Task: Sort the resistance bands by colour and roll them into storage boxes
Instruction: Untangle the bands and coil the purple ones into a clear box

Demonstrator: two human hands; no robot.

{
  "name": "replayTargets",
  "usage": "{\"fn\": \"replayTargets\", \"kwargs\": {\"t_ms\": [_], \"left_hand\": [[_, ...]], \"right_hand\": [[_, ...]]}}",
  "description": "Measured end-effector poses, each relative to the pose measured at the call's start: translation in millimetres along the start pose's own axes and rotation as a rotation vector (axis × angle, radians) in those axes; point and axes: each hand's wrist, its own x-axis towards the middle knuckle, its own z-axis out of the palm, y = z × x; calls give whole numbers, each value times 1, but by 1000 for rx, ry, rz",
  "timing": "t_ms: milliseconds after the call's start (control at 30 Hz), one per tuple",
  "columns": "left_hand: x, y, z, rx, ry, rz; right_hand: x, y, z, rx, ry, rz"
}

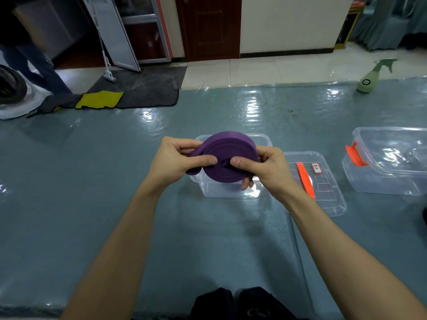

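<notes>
Head camera view, looking down over my two bare forearms at a glossy blue-green floor sheet (pixel 92 192). I see a purple resistance band (pixel 227 151) wound into a flat coil, held in the air between both hands, directly above an open clear storage box (pixel 221 192) that sits on the sheet.

The left hand (pixel 172 161) grips the coil's left edge, thumb pressed flat on the top face and fingers curled behind. The right hand (pixel 268 168) grips the right edge the same way, thumb on the face and fingers wrapped underneath; one fingertip shows below the coil. The two thumb tips nearly meet at the coil's centre. A short loose end of band sticks out at the lower left, by the left palm.

Just right of the box lies a clear lid (pixel 328 199) with an orange handle (pixel 306 181) and a small label I cannot read. Farther right of the box stands a second clear box (pixel 381 181) with an orange clasp (pixel 355 154). Beyond the box, far right, a pale green spray bottle (pixel 369 77) stands at the sheet's edge. Beyond and left of it lie a yellow cloth (pixel 99 100) and a dark mat (pixel 143 88).
</notes>
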Motion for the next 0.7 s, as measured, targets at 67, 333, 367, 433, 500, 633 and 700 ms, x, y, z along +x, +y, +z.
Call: {"fn": "replayTargets", "kwargs": {"t_ms": [67, 333, 367, 433, 500, 633, 700], "left_hand": [[4, 7, -6, 123, -53, -13], [28, 42, 14, 1185, -362, 208], [28, 45, 12, 1158, -358, 197], [24, 47, 5, 896, -336, 121], [20, 42, 1, 612, -313, 73], [18, 23, 7, 182, -164, 138], [20, 13, 12, 67, -71, 211]], "right_hand": [[-2, -1, -7, -142, -88, 56], [13, -5, 12, -862, -344, 107], [13, -3, 10, -808, -313, 108], [12, 0, 4, -651, -253, 130], [11, 2, 0, -520, -222, 143], [14, -2, -3, -362, -170, 136], [16, -5, -6, -321, -146, 137]]}}
